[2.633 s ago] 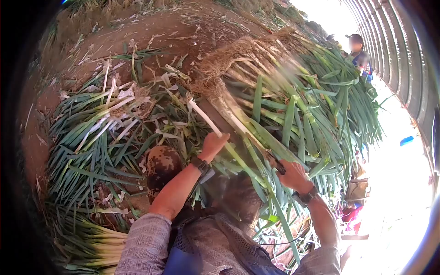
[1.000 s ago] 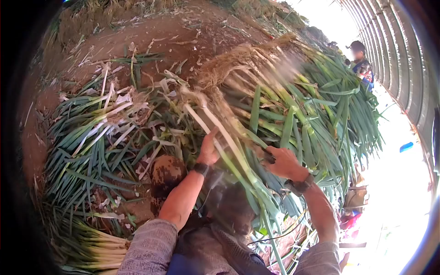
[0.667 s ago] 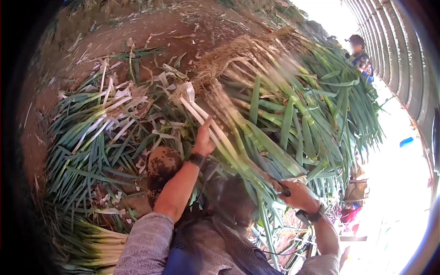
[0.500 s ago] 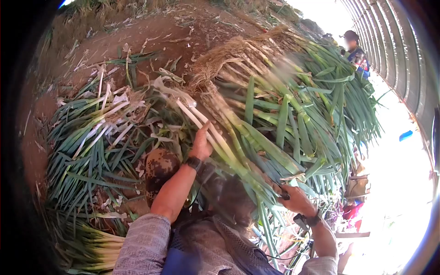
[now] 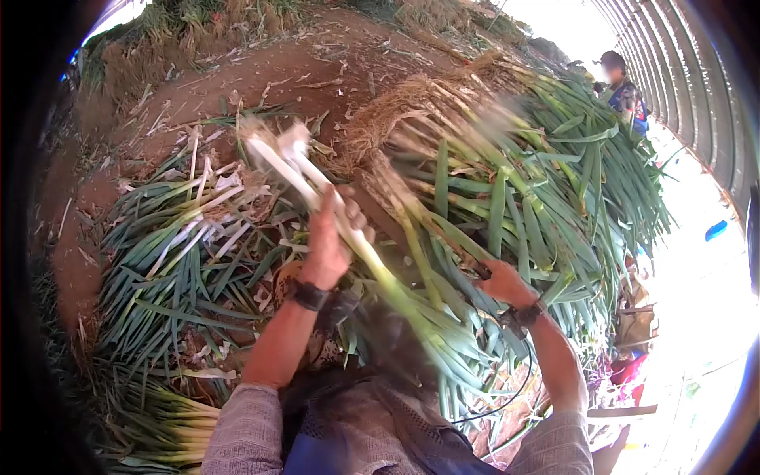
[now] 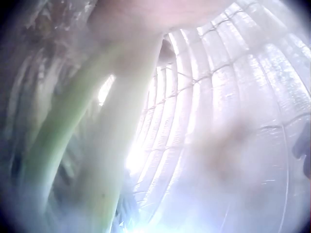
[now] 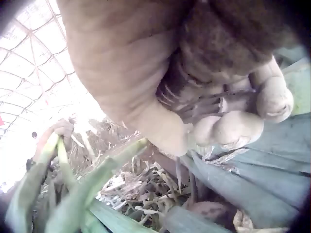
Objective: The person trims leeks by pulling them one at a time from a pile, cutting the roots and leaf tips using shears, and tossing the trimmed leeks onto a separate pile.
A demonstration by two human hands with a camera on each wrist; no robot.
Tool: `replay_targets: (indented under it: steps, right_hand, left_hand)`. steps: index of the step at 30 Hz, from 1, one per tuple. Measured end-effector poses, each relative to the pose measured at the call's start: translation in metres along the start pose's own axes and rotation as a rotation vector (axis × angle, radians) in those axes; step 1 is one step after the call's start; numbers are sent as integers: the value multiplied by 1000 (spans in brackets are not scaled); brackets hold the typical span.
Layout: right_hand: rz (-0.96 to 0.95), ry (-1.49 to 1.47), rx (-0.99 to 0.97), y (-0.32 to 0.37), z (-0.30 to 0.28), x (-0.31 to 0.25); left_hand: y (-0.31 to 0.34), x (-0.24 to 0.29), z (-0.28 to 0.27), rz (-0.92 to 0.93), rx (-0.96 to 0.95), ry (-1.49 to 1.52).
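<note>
My left hand (image 5: 326, 241) grips two long green onions (image 5: 368, 261) around their stems, roots up and to the left. Their white ends are blurred in the head view, and their green leaves (image 5: 451, 340) trail toward the right forearm. In the left wrist view the pale stems (image 6: 112, 126) run down from the hand. Curled fingers of my right hand (image 5: 509, 283) hold a dark thing (image 7: 209, 104), mostly hidden in the palm; I cannot tell its kind. Broad blue-green leaves (image 7: 243, 179) lie just under that hand.
A large heap of unpeeled green onions (image 5: 546, 174) fills the right side, roots toward the middle. On the left lie peeled ones (image 5: 190, 229) and a lower bunch (image 5: 186, 427). A person (image 5: 620, 91) is at the far right beside the ribbed wall (image 5: 697, 95).
My left hand held one green onion at first and now holds two. It has lifted them up and to the left. The right hand has risen slightly from its place half a second ago.
</note>
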State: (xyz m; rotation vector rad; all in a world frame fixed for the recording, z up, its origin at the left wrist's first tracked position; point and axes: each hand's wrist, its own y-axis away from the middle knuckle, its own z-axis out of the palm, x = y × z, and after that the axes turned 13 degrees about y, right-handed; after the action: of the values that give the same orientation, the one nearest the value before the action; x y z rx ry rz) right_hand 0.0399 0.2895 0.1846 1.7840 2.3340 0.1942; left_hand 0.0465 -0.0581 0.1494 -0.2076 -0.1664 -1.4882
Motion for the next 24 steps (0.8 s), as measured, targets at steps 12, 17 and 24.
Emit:
replay_targets:
  steps: [12, 17, 24]
  right_hand:
    - [-342, 174, -131, -36, -4, -80]
    - [-187, 499, -315, -65, 2, -56]
    - [-124, 14, -141, -40, 28, -6]
  left_hand:
    - [-32, 63, 22, 37, -118, -109]
    - [-14, 75, 45, 117, -173, -138]
    - [-1, 211, 85, 466, -186, -347]
